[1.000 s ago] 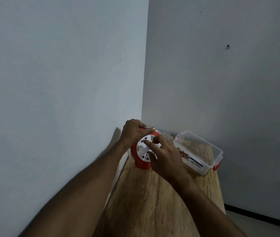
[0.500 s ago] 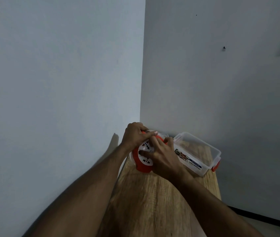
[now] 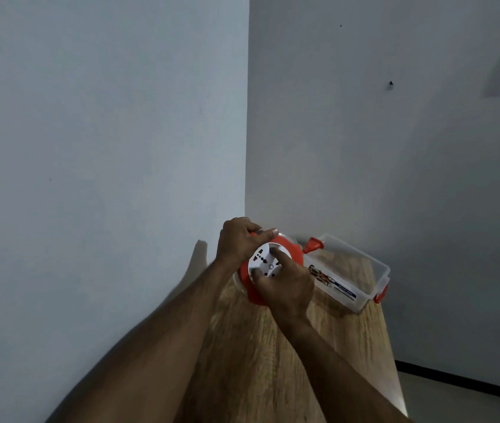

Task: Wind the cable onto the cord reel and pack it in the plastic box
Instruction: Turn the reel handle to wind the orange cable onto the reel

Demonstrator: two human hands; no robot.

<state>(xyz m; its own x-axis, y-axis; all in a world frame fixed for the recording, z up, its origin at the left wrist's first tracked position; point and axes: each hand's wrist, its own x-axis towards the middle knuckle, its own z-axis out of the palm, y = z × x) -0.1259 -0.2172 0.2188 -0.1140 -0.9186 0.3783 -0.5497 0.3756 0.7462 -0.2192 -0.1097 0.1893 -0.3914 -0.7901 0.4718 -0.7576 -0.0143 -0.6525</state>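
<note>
Two bare forearms enter from the near edge and meet over the far left part of one wooden table [image 3: 288,361].

One cord reel [image 3: 268,270] stands at the table's far left corner, close to the wall corner. Its body is orange; its white round face carries socket holes and is tilted toward the camera.

The right hand [image 3: 288,285] lies against the near right side of the reel. Its fingers [image 3: 279,256] are curled, with the tips resting on the white face near the centre; the thumb touches the lower left of that face. Whether the tips grip a knob or only press on the face cannot be told.

The left hand [image 3: 238,241] grips the top far rim of the reel. Its fingers wrap over the orange edge, and the thumb lies flat along the top of the rim.

One orange plug [image 3: 314,244] projects from the far right side of the reel, just beyond the right hand's fingers and touched by neither hand. The wound cable itself is hidden.

One clear plastic box [image 3: 361,264], lidless, lies along the table's far right edge, just beside the reel. It has a printed label on its near wall and one orange clip at its right end.
</note>
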